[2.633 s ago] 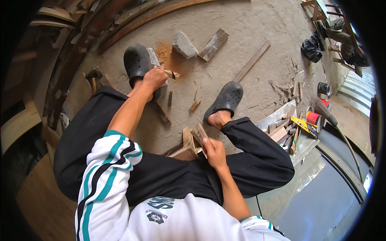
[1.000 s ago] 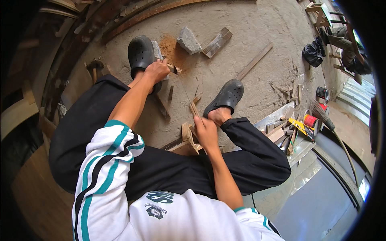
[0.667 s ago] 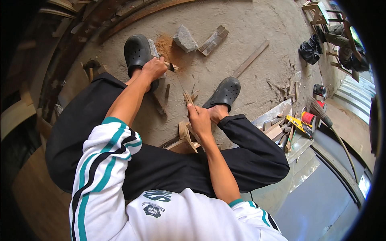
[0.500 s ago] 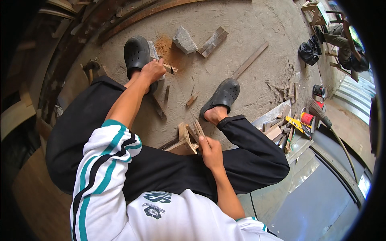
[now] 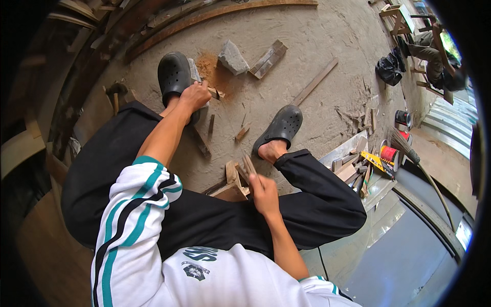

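My left hand (image 5: 196, 95) is closed on a small wood piece (image 5: 217, 93), whose pale and dark end sticks out past the fingers. It is beside my left clog (image 5: 174, 72) and a grey block (image 5: 194, 70) partly hidden by the foot. My right hand (image 5: 265, 195) grips a slim wooden stick (image 5: 249, 166) that points away from me; its lower part is hidden in the fist. An open-topped wooden piece (image 5: 231, 190) lies just left of that hand. Between my feet lie a short wood offcut (image 5: 242, 132) and a dark wood strip (image 5: 201, 143).
Orange sawdust (image 5: 207, 64), a broken grey stone (image 5: 233, 58) and a wood block (image 5: 269, 59) lie ahead. A long slat (image 5: 316, 81) lies beyond my right clog (image 5: 284, 126). At right are a yellow saw (image 5: 377, 164), cans and a broom (image 5: 405, 146). Another person (image 5: 432, 53) sits far right.
The whole view has shifted slightly. The stick in my right hand has tilted a little; my left hand keeps its place beside the clog.
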`<state>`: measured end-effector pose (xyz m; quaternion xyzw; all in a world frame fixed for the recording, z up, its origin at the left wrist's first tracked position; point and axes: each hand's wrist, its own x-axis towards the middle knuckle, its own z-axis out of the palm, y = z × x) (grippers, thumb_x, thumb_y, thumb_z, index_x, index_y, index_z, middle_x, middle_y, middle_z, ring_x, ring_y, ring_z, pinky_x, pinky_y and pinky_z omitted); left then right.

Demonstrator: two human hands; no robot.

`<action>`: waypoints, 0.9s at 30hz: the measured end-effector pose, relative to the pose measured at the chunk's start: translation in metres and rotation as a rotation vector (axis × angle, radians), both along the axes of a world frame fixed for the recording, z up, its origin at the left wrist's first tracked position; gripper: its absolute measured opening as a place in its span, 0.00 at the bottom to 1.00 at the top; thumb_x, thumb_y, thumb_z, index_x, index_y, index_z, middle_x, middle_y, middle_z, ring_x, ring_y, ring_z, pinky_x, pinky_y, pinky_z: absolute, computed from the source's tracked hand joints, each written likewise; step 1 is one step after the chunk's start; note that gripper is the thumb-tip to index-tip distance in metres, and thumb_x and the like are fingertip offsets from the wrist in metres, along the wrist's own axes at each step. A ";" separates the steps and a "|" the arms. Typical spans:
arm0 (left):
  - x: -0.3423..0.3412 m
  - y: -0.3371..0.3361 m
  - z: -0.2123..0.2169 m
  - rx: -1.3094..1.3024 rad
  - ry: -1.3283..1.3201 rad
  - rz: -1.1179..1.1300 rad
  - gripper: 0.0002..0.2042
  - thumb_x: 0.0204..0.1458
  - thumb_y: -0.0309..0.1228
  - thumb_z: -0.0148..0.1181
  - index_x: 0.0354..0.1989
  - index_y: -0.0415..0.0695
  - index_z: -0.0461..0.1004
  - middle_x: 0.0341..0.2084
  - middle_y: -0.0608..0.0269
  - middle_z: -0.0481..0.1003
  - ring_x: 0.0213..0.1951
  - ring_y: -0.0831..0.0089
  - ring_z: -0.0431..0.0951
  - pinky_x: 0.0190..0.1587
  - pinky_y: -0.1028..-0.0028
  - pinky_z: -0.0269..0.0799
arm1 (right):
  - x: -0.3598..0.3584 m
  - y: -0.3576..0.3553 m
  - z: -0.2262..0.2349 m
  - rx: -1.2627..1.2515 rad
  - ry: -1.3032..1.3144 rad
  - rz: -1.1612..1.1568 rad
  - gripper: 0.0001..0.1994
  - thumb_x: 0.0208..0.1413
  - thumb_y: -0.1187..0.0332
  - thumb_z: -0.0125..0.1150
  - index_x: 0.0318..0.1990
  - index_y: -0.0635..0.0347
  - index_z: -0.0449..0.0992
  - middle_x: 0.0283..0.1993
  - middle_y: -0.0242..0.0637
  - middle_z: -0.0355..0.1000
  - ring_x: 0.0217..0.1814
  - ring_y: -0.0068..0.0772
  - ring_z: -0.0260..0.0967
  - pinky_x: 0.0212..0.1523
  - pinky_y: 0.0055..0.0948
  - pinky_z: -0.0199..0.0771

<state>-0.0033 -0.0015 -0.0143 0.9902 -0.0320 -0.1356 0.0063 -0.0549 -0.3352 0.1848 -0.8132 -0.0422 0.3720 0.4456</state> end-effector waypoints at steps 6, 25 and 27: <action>0.011 -0.006 0.003 -0.049 -0.007 -0.032 0.08 0.48 0.26 0.55 0.27 0.36 0.80 0.36 0.46 0.74 0.39 0.51 0.81 0.41 0.64 0.78 | 0.040 0.033 -0.078 0.076 0.045 -0.045 0.23 0.65 0.58 0.49 0.19 0.64 0.65 0.14 0.31 0.59 0.18 0.21 0.54 0.21 0.30 0.54; 0.000 0.000 0.002 -0.018 -0.089 -0.040 0.08 0.48 0.27 0.55 0.26 0.38 0.81 0.33 0.47 0.75 0.36 0.52 0.81 0.39 0.64 0.78 | -0.007 -0.013 0.005 -0.038 0.089 -0.001 0.23 0.64 0.57 0.49 0.23 0.70 0.69 0.17 0.49 0.63 0.19 0.36 0.61 0.26 0.40 0.60; 0.005 -0.002 0.002 -0.014 -0.076 -0.034 0.09 0.49 0.27 0.55 0.26 0.38 0.81 0.33 0.48 0.75 0.36 0.53 0.81 0.40 0.64 0.78 | 0.000 -0.002 -0.023 -0.040 0.030 0.020 0.23 0.64 0.57 0.49 0.23 0.70 0.69 0.17 0.50 0.62 0.19 0.35 0.61 0.26 0.40 0.60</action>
